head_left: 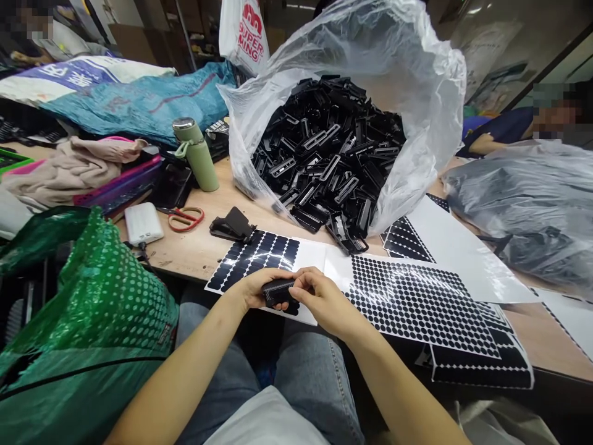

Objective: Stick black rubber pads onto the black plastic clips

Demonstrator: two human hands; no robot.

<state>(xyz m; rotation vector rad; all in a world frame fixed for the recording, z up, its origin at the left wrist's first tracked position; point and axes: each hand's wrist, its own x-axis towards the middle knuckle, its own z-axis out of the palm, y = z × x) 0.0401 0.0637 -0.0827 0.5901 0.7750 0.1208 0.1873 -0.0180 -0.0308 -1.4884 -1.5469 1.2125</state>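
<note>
Both hands meet at the table's near edge over a sticker sheet. My left hand (254, 288) is closed around a small black plastic part (277, 292). My right hand (319, 298) is closed too, its fingertips pinching the same part from the right. Under them lies a white sheet of black oblong stickers (252, 256). To the right lies a sheet of small black round dots (417, 303). Behind, an open clear plastic bag (407, 80) holds a heap of black plastic parts (331, 161).
A single black part (231, 224) lies on the table by red-handled scissors (185, 217), a white power bank (143, 224) and a green bottle (195, 154). A green bag (92, 309) stands at my left. Another filled plastic bag (523, 204) lies right, with other people behind.
</note>
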